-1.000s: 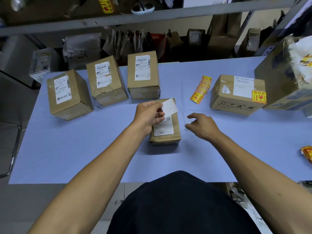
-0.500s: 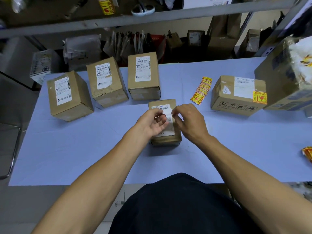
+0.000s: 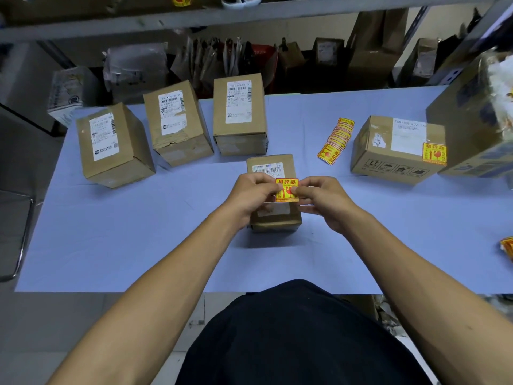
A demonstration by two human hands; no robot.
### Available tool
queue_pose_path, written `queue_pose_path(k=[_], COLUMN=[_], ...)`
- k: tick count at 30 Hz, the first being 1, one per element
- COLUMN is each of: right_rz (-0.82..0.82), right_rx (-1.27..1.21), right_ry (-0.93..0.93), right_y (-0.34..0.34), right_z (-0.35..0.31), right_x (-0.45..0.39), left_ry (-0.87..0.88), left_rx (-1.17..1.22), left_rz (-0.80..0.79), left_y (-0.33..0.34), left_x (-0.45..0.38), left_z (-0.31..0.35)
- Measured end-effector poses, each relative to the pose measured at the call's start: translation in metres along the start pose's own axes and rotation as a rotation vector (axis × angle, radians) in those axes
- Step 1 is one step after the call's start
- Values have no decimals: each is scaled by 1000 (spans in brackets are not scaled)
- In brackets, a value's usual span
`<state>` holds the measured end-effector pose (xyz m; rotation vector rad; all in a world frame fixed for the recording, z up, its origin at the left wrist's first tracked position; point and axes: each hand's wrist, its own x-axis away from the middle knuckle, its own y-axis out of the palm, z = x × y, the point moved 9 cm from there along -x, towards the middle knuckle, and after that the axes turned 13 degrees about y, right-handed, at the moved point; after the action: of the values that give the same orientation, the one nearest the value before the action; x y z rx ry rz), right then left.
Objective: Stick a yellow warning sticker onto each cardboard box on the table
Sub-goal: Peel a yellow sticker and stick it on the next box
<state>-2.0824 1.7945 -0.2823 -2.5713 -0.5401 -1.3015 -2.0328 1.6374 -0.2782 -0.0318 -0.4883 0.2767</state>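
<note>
A yellow warning sticker (image 3: 288,187) with red print is pinched between my left hand (image 3: 251,197) and my right hand (image 3: 323,200), just above a small cardboard box (image 3: 273,215) in the middle of the blue table (image 3: 138,232). Three taller boxes stand behind: left box (image 3: 112,145), middle box (image 3: 176,123), right box (image 3: 240,115). A flat box (image 3: 397,150) at the right carries a yellow sticker (image 3: 434,153). A fan of spare stickers (image 3: 334,141) lies beside it.
A large carton (image 3: 477,120) with plastic stands at the table's right edge. More yellow stickers (image 3: 507,247) lie at the far right. A metal shelf beam (image 3: 249,12) runs overhead, with bags and parcels behind the table.
The white slip held by my left hand is now turned yellow face up. My right hand came in from the table and took hold of it; both hands now hold it over the small box.
</note>
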Motion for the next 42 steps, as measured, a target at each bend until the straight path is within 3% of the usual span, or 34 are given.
queue_pose_path(k=[3, 16, 27, 42], right_rz=[57, 151, 287, 274], right_rx=[-4, 205, 298, 303], right_ry=[25, 3, -29, 4], right_y=[-7, -10, -15, -16], right_z=[13, 37, 40, 49], right_x=[-2, -10, -16, -25], left_ry=[53, 70, 252, 265], left_rx=[-143, -309, -768, -885], left_rz=[15, 1, -46, -66], left_y=[-4, -1, 11, 17], left_x=[-2, 0, -5, -12], left_z=[-7, -34, -11, -12])
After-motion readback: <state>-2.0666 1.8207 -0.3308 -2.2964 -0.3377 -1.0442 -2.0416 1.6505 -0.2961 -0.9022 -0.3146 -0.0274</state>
